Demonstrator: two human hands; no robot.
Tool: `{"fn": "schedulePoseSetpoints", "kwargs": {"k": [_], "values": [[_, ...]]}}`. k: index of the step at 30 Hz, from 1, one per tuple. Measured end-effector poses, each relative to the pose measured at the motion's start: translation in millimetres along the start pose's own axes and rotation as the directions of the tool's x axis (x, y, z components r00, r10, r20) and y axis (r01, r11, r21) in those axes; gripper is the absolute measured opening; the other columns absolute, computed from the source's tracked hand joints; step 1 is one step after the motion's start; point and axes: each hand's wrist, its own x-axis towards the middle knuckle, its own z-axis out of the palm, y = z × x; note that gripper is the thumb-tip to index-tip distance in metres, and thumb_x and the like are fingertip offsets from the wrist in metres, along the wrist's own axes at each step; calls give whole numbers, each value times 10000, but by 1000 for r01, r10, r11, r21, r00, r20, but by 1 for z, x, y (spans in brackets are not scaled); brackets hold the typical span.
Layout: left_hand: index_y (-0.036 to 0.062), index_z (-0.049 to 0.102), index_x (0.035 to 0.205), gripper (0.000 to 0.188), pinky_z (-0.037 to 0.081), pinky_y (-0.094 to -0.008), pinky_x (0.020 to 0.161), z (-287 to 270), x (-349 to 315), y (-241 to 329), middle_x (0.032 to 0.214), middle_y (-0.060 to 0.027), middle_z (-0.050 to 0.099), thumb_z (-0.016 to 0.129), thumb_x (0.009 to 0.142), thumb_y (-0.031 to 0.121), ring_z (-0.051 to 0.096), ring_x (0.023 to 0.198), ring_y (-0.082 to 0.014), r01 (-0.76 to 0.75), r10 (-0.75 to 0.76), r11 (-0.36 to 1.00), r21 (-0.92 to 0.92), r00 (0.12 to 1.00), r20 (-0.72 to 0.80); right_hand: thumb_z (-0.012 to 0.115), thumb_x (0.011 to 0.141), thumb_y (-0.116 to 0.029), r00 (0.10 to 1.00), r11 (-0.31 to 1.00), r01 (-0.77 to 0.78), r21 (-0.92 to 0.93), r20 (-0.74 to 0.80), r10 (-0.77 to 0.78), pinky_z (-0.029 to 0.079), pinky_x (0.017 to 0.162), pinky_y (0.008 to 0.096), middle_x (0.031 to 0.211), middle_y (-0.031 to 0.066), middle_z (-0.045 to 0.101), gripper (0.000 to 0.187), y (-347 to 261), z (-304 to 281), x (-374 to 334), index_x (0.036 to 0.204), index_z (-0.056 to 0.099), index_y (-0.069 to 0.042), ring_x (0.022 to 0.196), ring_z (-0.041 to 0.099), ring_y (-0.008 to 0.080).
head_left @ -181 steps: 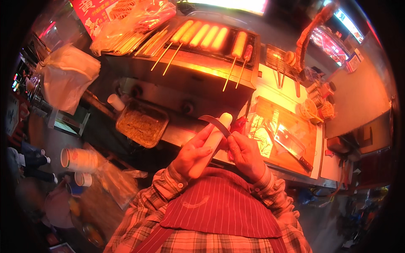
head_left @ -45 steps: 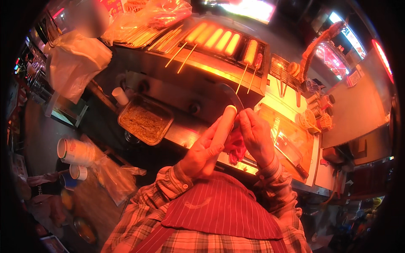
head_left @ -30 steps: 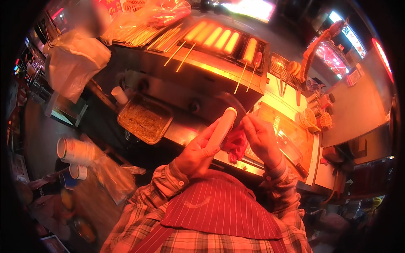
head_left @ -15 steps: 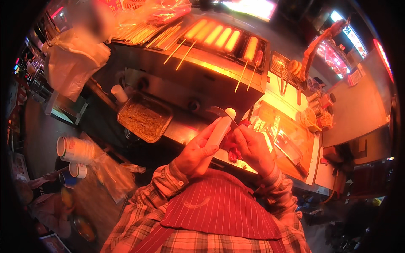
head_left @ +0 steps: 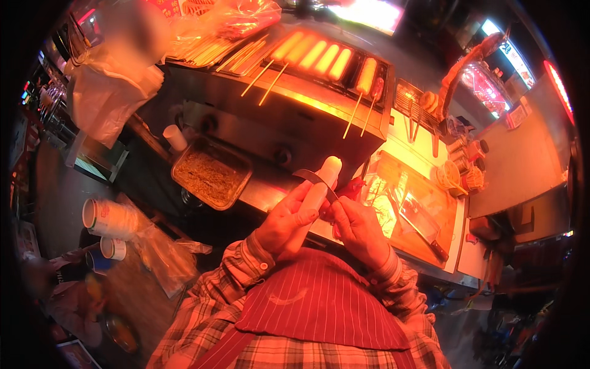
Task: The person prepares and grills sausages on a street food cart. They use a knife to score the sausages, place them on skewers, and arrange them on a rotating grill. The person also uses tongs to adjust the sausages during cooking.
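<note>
Left hand (head_left: 287,220) gripping pale sausage (head_left: 319,187), right hand (head_left: 358,226) closed on knife (head_left: 314,179), metal tray (head_left: 182,161) holding brown crumbs (head_left: 209,179)

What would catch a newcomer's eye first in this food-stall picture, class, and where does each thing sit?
At the centre, the left hand holds a pale sausage upright while the right hand draws a dark knife blade across it. Above them, a row of glowing skewered sausages lies on the lit roller grill. To the left sits a metal tray of brown crumbs.

Plaid shirt (head_left: 246,277), red striped apron (head_left: 313,301)
</note>
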Motion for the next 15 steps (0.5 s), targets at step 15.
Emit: {"fn": "schedulePoseSetpoints", "kwargs": {"k": [15], "values": [[-26, 177, 1514, 834, 155, -427, 1201, -3, 1, 6, 1585, -160, 202, 673, 893, 226, 197, 1471, -277, -65, 65, 997, -38, 998, -15, 530, 964, -169, 998, 998, 48, -31, 45, -47, 468, 619, 457, 781, 204, 598, 167, -8, 12, -7, 911, 582, -20, 748, 594, 419]]}}
